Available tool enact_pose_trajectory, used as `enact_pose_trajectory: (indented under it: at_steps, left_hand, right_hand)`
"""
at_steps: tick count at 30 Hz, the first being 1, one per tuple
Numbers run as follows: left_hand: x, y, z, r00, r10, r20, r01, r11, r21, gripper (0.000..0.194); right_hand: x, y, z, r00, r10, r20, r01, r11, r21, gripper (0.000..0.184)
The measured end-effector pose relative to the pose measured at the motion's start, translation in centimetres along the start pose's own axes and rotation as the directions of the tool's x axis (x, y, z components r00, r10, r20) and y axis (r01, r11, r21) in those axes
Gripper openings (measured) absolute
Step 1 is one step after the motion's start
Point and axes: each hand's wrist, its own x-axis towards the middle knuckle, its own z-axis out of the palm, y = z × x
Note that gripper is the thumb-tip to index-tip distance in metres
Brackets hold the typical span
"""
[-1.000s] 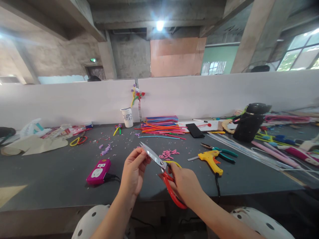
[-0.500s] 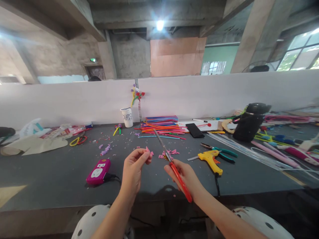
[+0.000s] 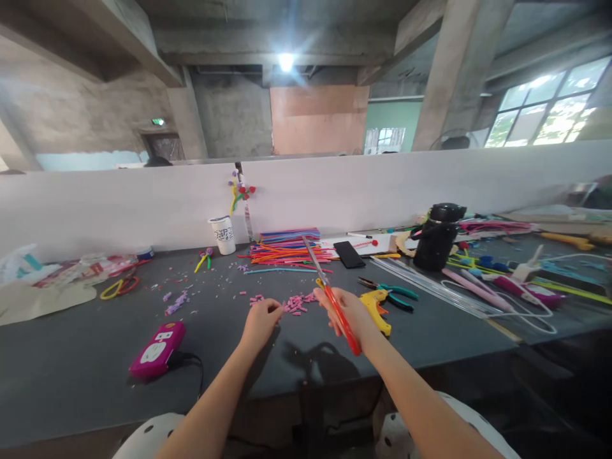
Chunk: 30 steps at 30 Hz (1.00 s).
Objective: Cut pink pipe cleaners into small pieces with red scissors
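In my right hand (image 3: 351,312) is a pair of scissors (image 3: 340,319) with red handles, its metal blades pointing up and away over the table. My left hand (image 3: 261,326) rests low at the tabletop with its fingers curled together; whether anything is between the fingertips is hidden. Short cut pink pieces (image 3: 297,302) lie scattered just beyond and between the two hands. Farther back is a pile of colourful pipe cleaners (image 3: 282,250), red, orange, purple and blue, with a light blue one (image 3: 282,271) in front.
A magenta device (image 3: 157,349) with a cable sits at left, purple scraps (image 3: 176,303) beyond it. Right of my hands are a yellow glue gun (image 3: 376,307), green-handled pliers (image 3: 399,296), a black phone (image 3: 349,254) and a black thermos (image 3: 436,239). A white cup (image 3: 222,236) stands behind.
My left hand has come down to the table; the pink pieces it held up are no longer visible in its fingers. More pink pieces lie spread out. The view has turned right.
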Motion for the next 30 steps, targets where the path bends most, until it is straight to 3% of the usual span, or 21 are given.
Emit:
enact_pose_trajectory:
  at_steps: [5, 8, 11, 14, 17, 21, 25, 28, 30]
  left_hand:
    - [0.2, -0.7, -0.2, 1.000, -0.025, 0.000, 0.025, 0.997, 0.067, 0.039]
    - [-1.3, -0.4, -0.9, 0.999, 0.009, 0.041, -0.012, 0.997, 0.078, 0.030]
    - [-3.3, 0.0, -1.3, 0.995, 0.068, 0.068, -0.073, 0.995, 0.069, 0.006]
    - [-4.8, -0.3, -1.7, 0.994, 0.103, 0.038, -0.105, 0.992, 0.068, 0.013]
    - [-5.3, -1.2, -2.1, 0.994, 0.107, 0.011, -0.107, 0.992, 0.063, 0.013]
    - [-5.2, -2.3, -2.5, 0.997, 0.075, 0.029, -0.076, 0.997, 0.026, 0.017]
    - [-5.1, -2.7, -2.4, 0.998, 0.055, 0.029, -0.055, 0.998, -0.004, 0.017]
    - [-5.2, -2.9, -2.3, 0.999, 0.047, 0.019, -0.047, 0.999, -0.013, 0.018]
    - [-5.3, -3.2, -2.2, 0.999, 0.046, 0.020, -0.046, 0.999, -0.016, 0.018]
  right_hand:
    - [-0.4, 0.2, -0.6, 0.999, -0.033, 0.005, 0.033, 0.995, -0.092, 0.034]
    - [-0.9, 0.2, -1.4, 0.999, -0.050, -0.002, 0.049, 0.989, -0.136, 0.031]
    - [-1.6, 0.2, -2.4, 0.996, -0.087, -0.006, 0.084, 0.981, -0.174, 0.026]
    - [-2.4, 0.6, -3.1, 0.981, -0.191, 0.029, 0.192, 0.950, -0.248, 0.017]
    - [-2.9, 1.3, -3.7, 0.968, -0.247, 0.046, 0.250, 0.927, -0.279, 0.022]
    - [-3.2, 2.9, -4.5, 0.977, -0.212, 0.010, 0.207, 0.938, -0.277, 0.020]
    - [-2.2, 4.1, -5.1, 0.998, -0.023, -0.050, 0.016, 0.990, -0.139, 0.027]
    - [-1.0, 3.6, -4.7, 1.000, 0.005, -0.021, -0.006, 0.997, -0.071, 0.025]
    - [-0.5, 2.5, -4.1, 1.000, -0.020, 0.007, 0.020, 0.999, -0.030, 0.015]
